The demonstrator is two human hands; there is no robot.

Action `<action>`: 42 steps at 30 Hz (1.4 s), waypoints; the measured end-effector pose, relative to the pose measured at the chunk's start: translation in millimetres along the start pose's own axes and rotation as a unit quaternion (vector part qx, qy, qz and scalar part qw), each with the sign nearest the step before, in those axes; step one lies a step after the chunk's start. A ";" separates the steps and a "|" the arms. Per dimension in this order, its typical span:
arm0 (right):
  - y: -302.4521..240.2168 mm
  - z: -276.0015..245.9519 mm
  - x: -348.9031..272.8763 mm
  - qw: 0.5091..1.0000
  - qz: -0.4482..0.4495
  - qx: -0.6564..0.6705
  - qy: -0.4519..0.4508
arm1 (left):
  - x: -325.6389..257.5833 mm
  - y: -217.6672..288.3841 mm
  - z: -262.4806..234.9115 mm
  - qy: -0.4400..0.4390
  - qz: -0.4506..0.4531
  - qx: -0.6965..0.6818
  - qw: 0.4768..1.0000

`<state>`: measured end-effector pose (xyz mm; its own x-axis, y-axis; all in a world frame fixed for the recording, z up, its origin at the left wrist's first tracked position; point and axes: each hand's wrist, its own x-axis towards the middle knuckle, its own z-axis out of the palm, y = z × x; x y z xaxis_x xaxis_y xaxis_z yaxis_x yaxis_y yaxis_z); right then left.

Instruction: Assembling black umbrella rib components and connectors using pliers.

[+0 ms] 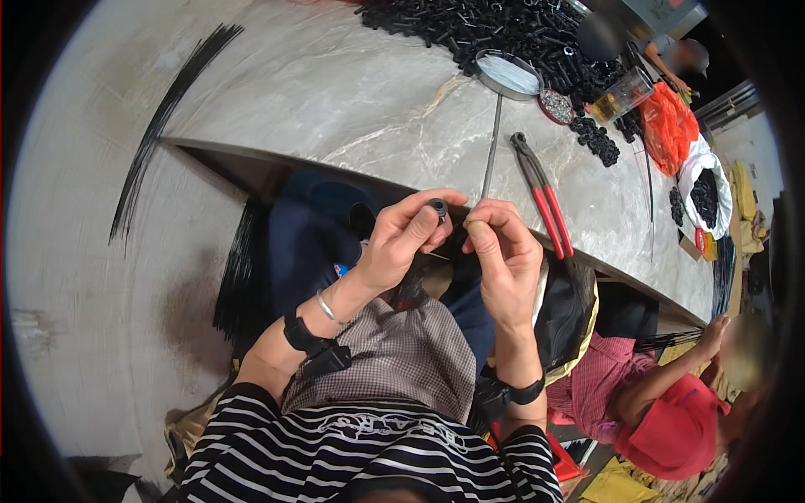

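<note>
Black cap [438,206] in left-hand [402,239] fingertip grip

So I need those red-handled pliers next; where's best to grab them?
Grip the red-handled pliers around both red handles, which end nearest the right hand. They lie flat on the marble table, jaws pointing away, so probably come from above at the near end.

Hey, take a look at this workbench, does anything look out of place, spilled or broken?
Nothing looks broken. The black tube pieces lie in a loose heap spreading across the marble table, and a few stray clusters sit apart by the red-handled pliers. The left hand pinches a small black ring; the right hand holds a thin rod.
</note>
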<state>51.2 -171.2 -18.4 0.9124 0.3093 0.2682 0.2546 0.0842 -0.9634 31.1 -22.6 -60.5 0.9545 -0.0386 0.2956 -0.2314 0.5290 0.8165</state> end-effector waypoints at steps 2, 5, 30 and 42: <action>-3.1 11.0 -13.4 0.996 0.022 0.085 0.030 | -8.8 2.1 7.6 0.004 0.006 -0.016 1.000; -5.9 20.7 -29.6 0.994 -0.004 0.103 0.045 | -24.6 4.3 16.9 0.010 0.015 -0.017 1.000; -1.7 19.5 -44.2 0.986 -0.012 0.138 0.091 | -31.1 -6.1 36.7 0.035 0.014 -0.065 0.997; 2.2 21.3 -43.8 0.992 -0.003 0.082 0.100 | -32.5 -13.6 29.4 0.031 0.010 -0.075 0.997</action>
<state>5.0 -164.4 -32.3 0.9609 0.1150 0.2520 0.2187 0.2437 -0.9449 -2.3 -53.4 -66.6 0.9610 0.0239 0.2754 -0.2241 0.6504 0.7258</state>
